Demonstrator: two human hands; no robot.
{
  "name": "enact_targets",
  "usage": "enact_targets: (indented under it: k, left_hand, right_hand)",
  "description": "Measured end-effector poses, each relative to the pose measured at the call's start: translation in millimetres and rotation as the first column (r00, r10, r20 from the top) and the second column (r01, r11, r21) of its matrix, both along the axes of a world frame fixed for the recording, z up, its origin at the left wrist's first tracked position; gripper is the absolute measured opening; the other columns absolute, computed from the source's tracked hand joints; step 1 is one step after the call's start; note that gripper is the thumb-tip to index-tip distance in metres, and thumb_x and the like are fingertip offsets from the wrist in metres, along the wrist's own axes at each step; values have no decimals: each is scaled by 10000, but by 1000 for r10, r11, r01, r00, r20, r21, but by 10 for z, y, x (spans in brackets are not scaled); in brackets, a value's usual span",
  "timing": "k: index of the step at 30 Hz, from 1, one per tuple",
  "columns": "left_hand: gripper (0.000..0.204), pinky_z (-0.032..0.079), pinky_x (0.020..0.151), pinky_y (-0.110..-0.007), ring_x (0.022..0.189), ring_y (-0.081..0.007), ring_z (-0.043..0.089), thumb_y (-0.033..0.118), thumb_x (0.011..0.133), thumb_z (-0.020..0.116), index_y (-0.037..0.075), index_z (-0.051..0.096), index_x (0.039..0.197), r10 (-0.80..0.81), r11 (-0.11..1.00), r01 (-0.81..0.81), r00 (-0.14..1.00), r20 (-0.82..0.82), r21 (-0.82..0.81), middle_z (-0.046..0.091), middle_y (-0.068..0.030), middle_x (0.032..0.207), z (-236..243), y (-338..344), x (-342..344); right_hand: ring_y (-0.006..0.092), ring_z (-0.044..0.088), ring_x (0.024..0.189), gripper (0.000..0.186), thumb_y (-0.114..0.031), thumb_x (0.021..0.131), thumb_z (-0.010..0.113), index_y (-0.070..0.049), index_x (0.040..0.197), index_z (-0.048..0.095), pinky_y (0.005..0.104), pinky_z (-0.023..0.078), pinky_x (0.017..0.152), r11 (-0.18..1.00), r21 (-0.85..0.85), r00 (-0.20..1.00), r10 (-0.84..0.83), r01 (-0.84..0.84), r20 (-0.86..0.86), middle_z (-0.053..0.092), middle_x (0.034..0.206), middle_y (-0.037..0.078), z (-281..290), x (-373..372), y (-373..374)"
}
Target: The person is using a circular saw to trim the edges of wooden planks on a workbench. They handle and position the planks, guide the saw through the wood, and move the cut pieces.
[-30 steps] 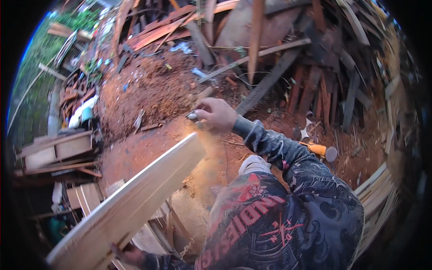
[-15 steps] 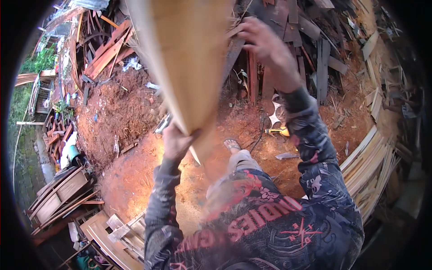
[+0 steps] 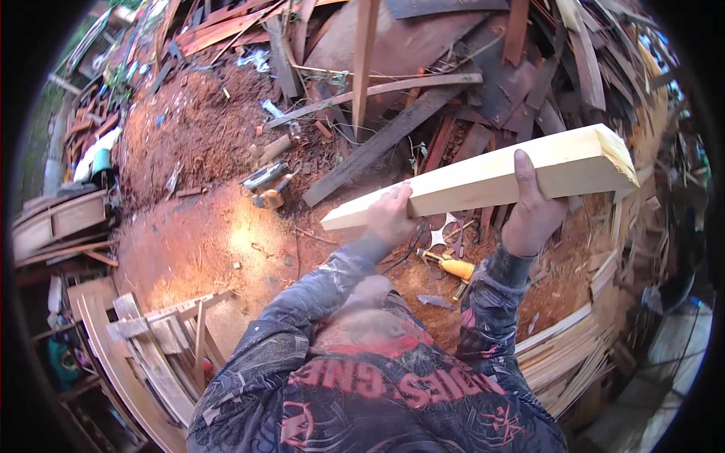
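Note:
I hold a pale, freshly cut wooden board [image 3: 468, 171] crosswise in front of me, its narrow end toward the left and its wider, rough end at the right. My left hand [image 3: 389, 215] grips it near the narrow end. My right hand [image 3: 535, 211] is wrapped round it farther right, thumb lying over its face. Below the board, a yellow power tool [image 3: 453, 268] rests on the red dirt beside a white star-shaped offcut [image 3: 442, 232]. Another tool, silver and orange [image 3: 266, 192], sits on the ground left of my hands.
A large heap of dark and reddish scrap timber [image 3: 423, 45] fills the far side. Stacked pale slats lie at lower right [image 3: 555, 355] and lower left [image 3: 102, 332]. A mound of reddish soil [image 3: 174, 128] is at upper left, with wooden panels [image 3: 64, 219] at far left.
The board has swung from the lower left, up through the middle, to lie crosswise at right. My right hand, apart from it half a second ago, now grips it.

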State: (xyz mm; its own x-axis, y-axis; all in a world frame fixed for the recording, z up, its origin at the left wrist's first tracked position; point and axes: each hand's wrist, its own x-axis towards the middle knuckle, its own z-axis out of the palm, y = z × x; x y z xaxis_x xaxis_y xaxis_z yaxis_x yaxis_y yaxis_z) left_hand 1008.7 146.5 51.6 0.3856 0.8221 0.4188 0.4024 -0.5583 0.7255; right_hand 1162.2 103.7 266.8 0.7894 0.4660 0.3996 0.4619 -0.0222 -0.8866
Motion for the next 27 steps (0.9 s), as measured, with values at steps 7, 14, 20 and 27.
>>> enact_targets:
  k: [7,14,20,27]
  left_hand:
    - [527,384,1103,-635,1218,-357,633,383,804,811,42,607,1150,83,996,-79,978,-192,30,644,-199,1350,-205,274,-420]
    - [516,558,857,-435,967,-342,723,389,876,758,19,673,1225,348,649,-590,791,-503,-480,738,-220,1092,-1331,-610,-3255]
    - [375,539,780,-412,818,-269,688,362,894,747,-11,715,922,668,-14,-854,379,-641,-520,734,-178,887,-1604,-3144,-5375]
    - [397,544,791,-448,849,-313,710,389,859,730,-7,737,879,498,-330,-737,395,-772,-590,749,-184,903,-1575,-4629,-4973]
  right_hand:
    - [246,675,1025,468,69,792,709,55,1248,608,373,528,965,843,369,871,469,-392,-147,688,1097,126,-189,-98,540]
    - [229,669,782,536,124,574,666,2,1095,685,300,549,726,789,240,609,596,-566,-524,698,958,66,-2187,457,1624]
    - [292,700,890,578,173,604,585,49,1166,649,326,599,672,783,203,578,582,-588,-572,708,1035,154,-2436,756,2412]
    - [303,674,889,394,85,676,546,16,1045,666,390,584,751,687,21,531,580,-726,-617,690,990,147,-2879,818,3454]
